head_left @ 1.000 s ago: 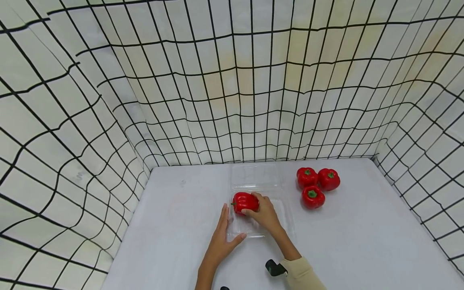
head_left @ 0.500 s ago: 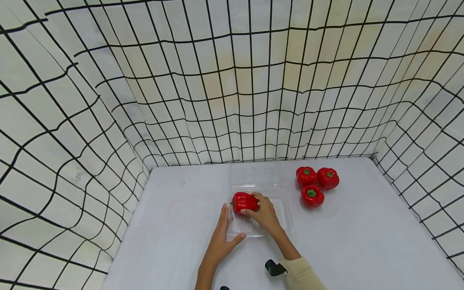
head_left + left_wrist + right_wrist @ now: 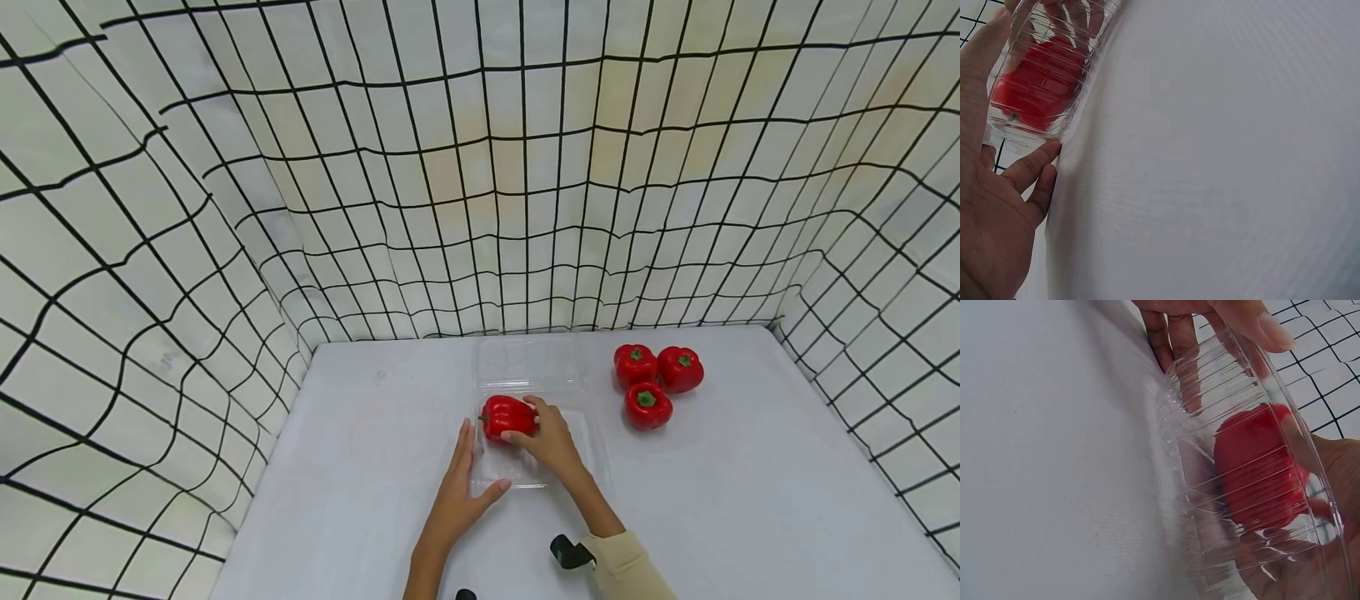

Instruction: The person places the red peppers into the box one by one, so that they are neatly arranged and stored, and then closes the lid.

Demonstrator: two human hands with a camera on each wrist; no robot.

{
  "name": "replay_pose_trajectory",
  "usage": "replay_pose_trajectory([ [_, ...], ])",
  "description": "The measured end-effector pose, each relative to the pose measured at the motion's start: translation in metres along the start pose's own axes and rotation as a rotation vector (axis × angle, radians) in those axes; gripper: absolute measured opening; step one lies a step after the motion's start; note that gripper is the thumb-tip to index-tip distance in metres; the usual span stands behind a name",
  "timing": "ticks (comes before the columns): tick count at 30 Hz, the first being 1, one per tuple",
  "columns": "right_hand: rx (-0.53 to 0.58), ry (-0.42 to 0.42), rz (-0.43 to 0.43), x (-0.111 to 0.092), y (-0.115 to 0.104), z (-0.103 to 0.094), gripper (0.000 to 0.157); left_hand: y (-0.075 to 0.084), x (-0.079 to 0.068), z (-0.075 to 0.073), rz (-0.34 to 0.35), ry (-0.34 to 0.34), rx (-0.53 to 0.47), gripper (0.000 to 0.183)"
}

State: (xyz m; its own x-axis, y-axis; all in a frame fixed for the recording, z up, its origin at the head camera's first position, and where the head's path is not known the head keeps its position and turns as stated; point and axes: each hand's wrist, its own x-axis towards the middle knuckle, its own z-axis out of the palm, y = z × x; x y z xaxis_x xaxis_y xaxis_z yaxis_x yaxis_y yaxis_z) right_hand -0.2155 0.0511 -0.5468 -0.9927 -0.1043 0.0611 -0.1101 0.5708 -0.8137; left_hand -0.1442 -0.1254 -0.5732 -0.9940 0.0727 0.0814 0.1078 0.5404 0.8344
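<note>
A red bell pepper (image 3: 507, 417) lies on its side in the back left of a clear plastic clamshell box (image 3: 517, 473), its green stem facing left. Around its right end curl the thumb and fingers of my right hand (image 3: 553, 443), gripping it. My left hand (image 3: 454, 500) touches the box, its straight fingers along the left wall and its thumb at the front edge. Through the ribbed plastic, the left wrist view shows the pepper (image 3: 1041, 87) above the left hand (image 3: 997, 219). The right wrist view shows the pepper (image 3: 1257, 469) behind the box wall.
The box's lid (image 3: 529, 362) lies folded open toward the back. Three more red bell peppers (image 3: 648, 406) stand clustered on the white table (image 3: 360, 500) to the right. Black netting (image 3: 525, 192) over pale walls encloses the table's back and sides.
</note>
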Motion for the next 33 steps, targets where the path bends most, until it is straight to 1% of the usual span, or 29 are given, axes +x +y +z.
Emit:
replay_pose_trajectory([
  [14,0.009,-0.008,0.01,-0.0002,-0.001,-0.001,0.07,-0.0002,-0.0005,0.0007,-0.017,0.001,0.015,0.104],
  [22,0.017,-0.03,0.0,0.0001,-0.0007,-0.0046,0.07,-0.0006,0.0004,0.0015,-0.003,0.006,0.008,0.102],
  [33,0.015,-0.034,0.022,0.0019,0.0005,-0.0031,0.069,-0.0009,0.0011,0.0019,0.0,0.012,0.014,0.102],
])
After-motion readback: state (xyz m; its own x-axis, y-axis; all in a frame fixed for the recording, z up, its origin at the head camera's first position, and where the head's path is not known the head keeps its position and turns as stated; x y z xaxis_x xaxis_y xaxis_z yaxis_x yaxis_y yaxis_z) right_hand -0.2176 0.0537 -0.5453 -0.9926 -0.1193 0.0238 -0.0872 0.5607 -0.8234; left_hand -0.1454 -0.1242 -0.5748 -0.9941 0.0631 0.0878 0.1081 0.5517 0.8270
